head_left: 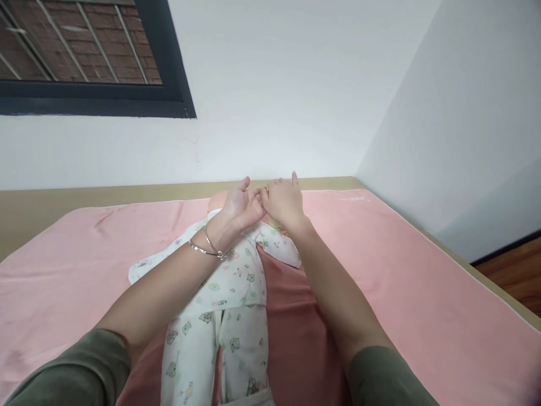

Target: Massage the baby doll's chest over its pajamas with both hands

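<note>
My left hand (244, 206) is palm up with its thumb apart and its fingers reaching towards my right hand. Back side up, my right hand (285, 198) meets those fingertips; one finger points upward while the others curl out of sight. Whatever lies between the hands is hidden. Below them is a white printed baby outfit (236, 276), a long-sleeved top over trousers (243, 344), laid out full length. A rounded pinkish shape (216, 200) shows at its collar, mostly covered by my left hand. Something yellowish (276, 225) peeks out beneath my right wrist.
A pink sheet (359, 270) covers the bed, with a darker reddish cloth (291, 327) under the outfit. Beyond it are a tan edge (105, 194) and a white wall (274, 84). A dark-framed window (180, 101) is at upper left, a wooden surface (519, 270) at far right.
</note>
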Demonstrator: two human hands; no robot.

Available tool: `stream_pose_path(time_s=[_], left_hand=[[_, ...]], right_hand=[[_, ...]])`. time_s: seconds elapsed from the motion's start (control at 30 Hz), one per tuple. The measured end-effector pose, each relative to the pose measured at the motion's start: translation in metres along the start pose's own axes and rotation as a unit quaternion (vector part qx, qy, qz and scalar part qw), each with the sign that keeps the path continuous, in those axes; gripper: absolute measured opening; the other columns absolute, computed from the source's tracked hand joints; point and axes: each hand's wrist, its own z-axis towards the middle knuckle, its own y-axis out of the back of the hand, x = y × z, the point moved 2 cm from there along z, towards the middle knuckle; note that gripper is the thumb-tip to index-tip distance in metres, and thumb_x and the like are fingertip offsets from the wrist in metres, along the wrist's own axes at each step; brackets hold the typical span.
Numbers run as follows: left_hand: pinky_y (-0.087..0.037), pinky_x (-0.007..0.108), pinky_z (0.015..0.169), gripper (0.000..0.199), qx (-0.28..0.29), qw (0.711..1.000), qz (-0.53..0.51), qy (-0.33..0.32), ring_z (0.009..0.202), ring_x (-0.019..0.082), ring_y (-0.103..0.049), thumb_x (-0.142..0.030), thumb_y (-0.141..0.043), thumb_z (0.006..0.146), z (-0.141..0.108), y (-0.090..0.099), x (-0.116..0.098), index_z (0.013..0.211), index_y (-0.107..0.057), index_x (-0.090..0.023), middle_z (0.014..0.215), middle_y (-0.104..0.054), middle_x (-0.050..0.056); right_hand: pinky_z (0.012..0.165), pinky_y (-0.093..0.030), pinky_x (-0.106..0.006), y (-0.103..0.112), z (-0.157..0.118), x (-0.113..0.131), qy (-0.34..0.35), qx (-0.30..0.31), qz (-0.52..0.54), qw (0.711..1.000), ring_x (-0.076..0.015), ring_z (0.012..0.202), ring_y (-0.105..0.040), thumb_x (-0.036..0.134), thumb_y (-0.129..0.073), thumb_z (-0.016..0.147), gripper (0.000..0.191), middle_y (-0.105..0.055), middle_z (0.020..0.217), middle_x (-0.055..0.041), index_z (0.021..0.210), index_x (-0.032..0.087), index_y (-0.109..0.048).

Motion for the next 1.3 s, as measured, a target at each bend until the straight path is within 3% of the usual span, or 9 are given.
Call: stream_pose_path(time_s=[0.13,0.3,0.4,0.67,0.8,0.97,1.3], left_hand=[[-0.055,0.036,0.101,0.059,0.001,0.968,-0.211,0.133,0.116,0.025,-0.067,-0.041,-0.023,0.104,-0.021,0.009,0.001,0.14,-0.044,-0.001,0.122,-0.067,0.024],[-0.043,0.037,0.115,0.068,-0.014,0.96,-0.205,0.19,0.137,0.028,-0.053,-0.033,-0.05,0.093,-0.068,0.033,-0.013,0.151,-0.032,-0.002,0.142,-0.056,0.025],[-0.038,0.04,0.119,0.07,0.005,0.953,-0.205,0.221,0.138,0.03,-0.052,-0.024,-0.053,0.088,-0.093,0.051,-0.024,0.151,-0.033,-0.001,0.143,-0.055,0.026],[-0.038,0.042,0.121,0.064,0.023,0.957,-0.232,0.174,0.133,0.029,-0.057,-0.018,-0.053,0.085,-0.125,0.085,-0.056,0.146,-0.042,-0.003,0.135,-0.063,0.023],[-0.04,0.042,0.12,0.051,0.023,0.963,-0.228,0.142,0.13,0.028,-0.06,-0.018,-0.051,0.087,-0.135,0.087,-0.068,0.137,-0.054,-0.008,0.131,-0.067,0.018],[-0.041,0.041,0.12,0.038,0.036,0.965,-0.238,0.107,0.131,0.028,-0.059,-0.019,-0.051,0.089,-0.146,0.086,-0.078,0.123,-0.064,-0.009,0.13,-0.068,0.017],[-0.033,0.042,0.124,0.041,0.049,0.964,-0.235,0.111,0.142,0.029,-0.048,-0.025,-0.056,0.087,-0.148,0.087,-0.072,0.124,-0.063,-0.01,0.138,-0.063,0.017]], right_hand=[[0.123,-0.015,-0.053,0.0,0.004,-0.002,-0.014,0.01,-0.042,0.999,-0.0287,0.107,-0.066,0.027,-0.032,0.099,0.047,-0.076,0.098,-0.0158,0.093,0.011,-0.076],[0.123,-0.014,-0.051,-0.003,0.007,-0.001,-0.031,0.019,-0.065,0.997,-0.0292,0.107,-0.065,0.026,-0.034,0.097,0.045,-0.075,0.098,-0.017,0.093,0.009,-0.075],[0.123,-0.015,-0.05,-0.006,0.009,0.0,-0.039,0.02,-0.08,0.996,-0.0286,0.102,-0.065,0.026,-0.034,0.096,0.045,-0.075,0.099,-0.0171,0.093,0.009,-0.076],[0.116,-0.027,-0.047,-0.009,0.015,0.013,-0.072,0.043,-0.152,0.985,-0.0298,0.095,-0.067,0.029,-0.039,0.093,0.045,-0.074,0.093,-0.0202,0.092,0.005,-0.076],[0.105,-0.037,-0.044,-0.008,0.016,0.017,-0.099,0.049,-0.15,0.983,-0.0323,0.103,-0.065,0.031,-0.041,0.093,0.044,-0.074,0.097,-0.021,0.092,0.006,-0.077],[0.101,-0.039,-0.041,-0.01,0.015,0.015,-0.121,0.035,-0.111,0.986,-0.0335,0.119,-0.059,0.028,-0.043,0.092,0.04,-0.074,0.107,-0.02,0.099,0.008,-0.077],[0.106,-0.037,-0.05,-0.007,0.011,0.013,-0.11,0.052,-0.097,0.988,-0.0342,0.118,-0.059,0.03,-0.04,0.093,0.043,-0.069,0.123,-0.02,0.118,0.009,-0.069]])
